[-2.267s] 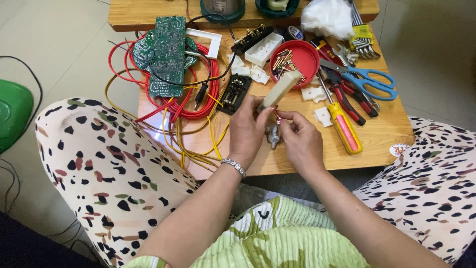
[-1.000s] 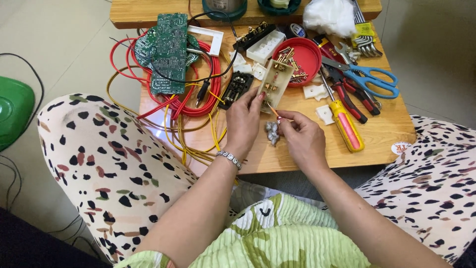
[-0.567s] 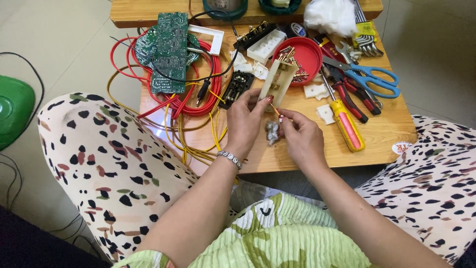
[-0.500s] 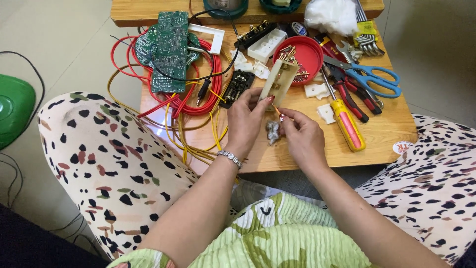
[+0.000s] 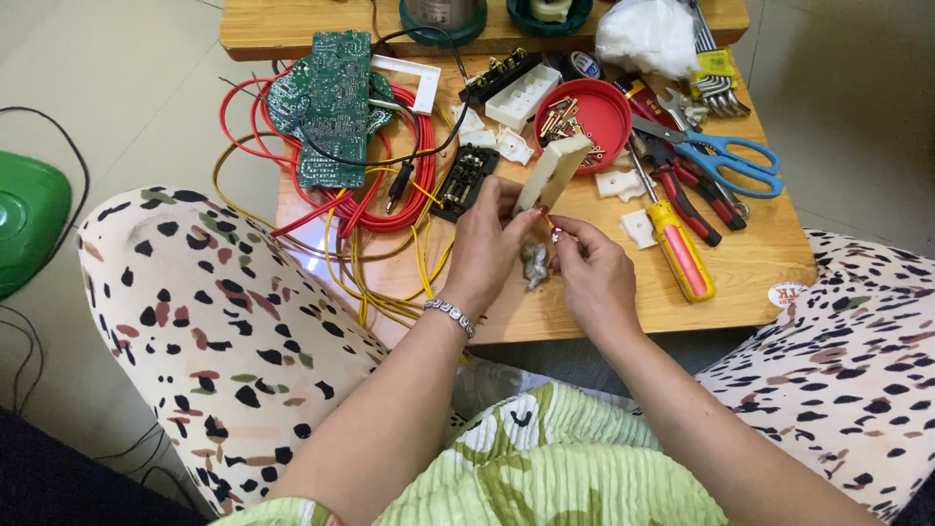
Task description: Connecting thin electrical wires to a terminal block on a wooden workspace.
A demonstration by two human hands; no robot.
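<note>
A cream rectangular plastic socket block point(image 5: 552, 171) is gripped by the left hand point(image 5: 492, 244) near the table's front edge; a small metal contact point(image 5: 535, 263) is pinched by the right hand point(image 5: 592, 268). Fitting seems underway; careful alignment is needed.

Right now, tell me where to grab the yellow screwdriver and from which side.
Grip the screwdriver by its yellow handle, coming from above. The handle lies flat on the table with bare wood either side; the thin shaft end runs up among the pliers.
</note>
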